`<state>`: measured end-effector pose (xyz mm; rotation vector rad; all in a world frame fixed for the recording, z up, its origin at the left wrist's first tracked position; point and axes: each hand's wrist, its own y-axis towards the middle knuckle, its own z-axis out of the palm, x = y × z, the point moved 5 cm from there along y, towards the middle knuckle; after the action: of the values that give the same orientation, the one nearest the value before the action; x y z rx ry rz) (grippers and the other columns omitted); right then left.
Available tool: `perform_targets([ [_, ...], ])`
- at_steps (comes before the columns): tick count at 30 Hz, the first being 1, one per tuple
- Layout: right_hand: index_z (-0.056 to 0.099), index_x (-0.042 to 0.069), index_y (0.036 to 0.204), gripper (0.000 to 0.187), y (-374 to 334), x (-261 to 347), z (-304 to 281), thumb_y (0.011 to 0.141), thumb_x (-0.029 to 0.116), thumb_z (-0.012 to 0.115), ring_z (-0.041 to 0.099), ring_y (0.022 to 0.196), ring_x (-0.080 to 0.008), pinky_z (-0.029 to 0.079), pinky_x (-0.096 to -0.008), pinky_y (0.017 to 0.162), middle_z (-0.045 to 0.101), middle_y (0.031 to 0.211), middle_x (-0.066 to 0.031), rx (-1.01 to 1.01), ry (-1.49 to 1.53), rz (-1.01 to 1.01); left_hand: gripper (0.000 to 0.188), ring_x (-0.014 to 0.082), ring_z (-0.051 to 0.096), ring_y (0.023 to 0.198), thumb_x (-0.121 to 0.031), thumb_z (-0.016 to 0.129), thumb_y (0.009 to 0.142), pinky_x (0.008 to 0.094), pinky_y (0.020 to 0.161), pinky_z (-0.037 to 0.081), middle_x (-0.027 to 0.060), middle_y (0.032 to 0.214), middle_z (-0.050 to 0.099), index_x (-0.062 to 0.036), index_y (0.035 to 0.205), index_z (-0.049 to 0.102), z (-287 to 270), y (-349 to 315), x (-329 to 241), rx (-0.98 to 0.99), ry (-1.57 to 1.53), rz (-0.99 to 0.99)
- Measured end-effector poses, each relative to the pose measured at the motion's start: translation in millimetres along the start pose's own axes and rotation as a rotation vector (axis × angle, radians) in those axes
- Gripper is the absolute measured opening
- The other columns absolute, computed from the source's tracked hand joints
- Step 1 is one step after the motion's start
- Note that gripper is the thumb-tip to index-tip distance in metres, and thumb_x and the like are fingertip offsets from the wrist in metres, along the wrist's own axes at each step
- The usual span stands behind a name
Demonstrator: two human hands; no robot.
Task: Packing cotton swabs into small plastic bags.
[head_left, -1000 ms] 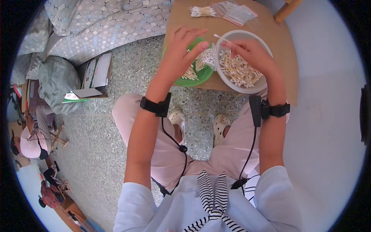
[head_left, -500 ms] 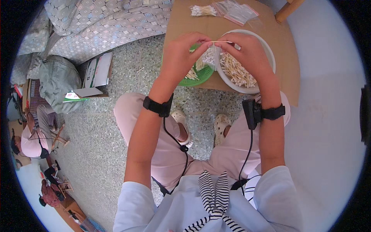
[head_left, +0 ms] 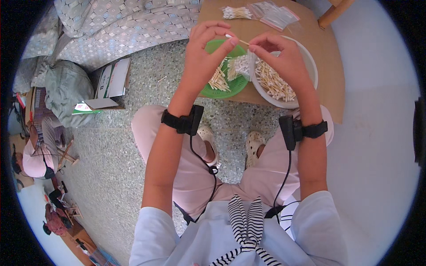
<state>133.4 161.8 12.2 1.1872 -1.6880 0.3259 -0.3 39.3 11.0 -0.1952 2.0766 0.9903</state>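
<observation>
A single cotton swab [head_left: 243,42] spans the gap between my two hands above the containers. My left hand [head_left: 206,48] pinches it near one end, with a white tip showing past the thumb; the other fingers are raised. Thumb and forefinger of my right hand [head_left: 282,55] close on its other end. Just below my right fingertips is a clear plastic bag [head_left: 239,67] of swabs; whether those fingers also grip its edge is unclear. Beneath my left hand sits a green basket [head_left: 235,91] with loose swabs. A white bowl [head_left: 314,73] full of swabs stands under my right hand.
Brown cardboard [head_left: 330,91] covers the work surface. At its far side lie a bundle of swabs [head_left: 236,13] and flat clear bags [head_left: 279,17]. A wooden leg [head_left: 330,15] stands far right beside the wall. An open carton [head_left: 116,80] lies leftward on the floor; other people sit beyond.
My left hand has moved up and left, its fingers spreading, and the swab now slants between the hands. More of the green basket shows. My right hand has shifted slightly.
</observation>
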Motion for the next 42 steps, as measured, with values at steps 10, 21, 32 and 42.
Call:
perform_targets([
  [10, 0.067, 0.005, 0.096, 0.020, 3.8, -6.9, -9.7, 0.084, 0.021, 0.068, 0.058, 0.077, -0.0088, 0.047, -0.0231, 0.070, 0.065, 0.085, -0.0004, -0.092, 0.273, 0.080, 0.015, 0.0230, 0.051, 0.108, -0.017, 0.070, 0.079, 0.0343, 0.097, 0.036, 0.0055, 0.111, 0.060, -0.0087, 0.090, 0.066, 6.8, -1.4, -6.0, 0.034, 0.122, 0.074],
  [21, 0.067, 0.004, 0.094, 0.019, 4.6, -1.9, -9.6, 0.084, 0.019, 0.068, 0.059, 0.077, -0.0084, 0.047, -0.0237, 0.069, 0.065, 0.086, -0.0017, -0.048, 0.206, 0.039, 0.017, 0.0215, 0.054, 0.105, -0.016, 0.070, 0.079, 0.0330, 0.089, 0.043, 0.0075, 0.111, 0.059, -0.0078, 0.092, 0.065, 0.9, -0.6, 0.9, -0.018, 0.096, 0.014],
  [32, 0.067, 0.003, 0.094, 0.018, 5.1, -1.7, -4.1, 0.083, 0.016, 0.069, 0.058, 0.074, -0.0079, 0.046, -0.0219, 0.068, 0.063, 0.084, -0.0017, -0.092, 0.340, 0.069, 0.013, 0.0192, 0.055, 0.103, -0.011, 0.070, 0.079, 0.0319, 0.087, 0.042, 0.0061, 0.106, 0.061, -0.0072, 0.090, 0.065, -1.4, 0.9, -4.8, -0.051, 0.059, 0.022],
  [42, 0.064, 0.003, 0.096, 0.016, 4.6, -0.3, -17.4, 0.084, 0.014, 0.068, 0.058, 0.078, -0.0066, 0.046, -0.0219, 0.070, 0.062, 0.086, 0.0011, -0.095, 0.326, 0.014, 0.046, 0.0319, 0.049, 0.108, -0.014, 0.076, 0.068, 0.0410, 0.094, 0.039, 0.0110, 0.109, 0.058, -0.0090, 0.110, 0.058, 4.3, -4.2, -17.1, -0.082, 0.381, 0.197],
])
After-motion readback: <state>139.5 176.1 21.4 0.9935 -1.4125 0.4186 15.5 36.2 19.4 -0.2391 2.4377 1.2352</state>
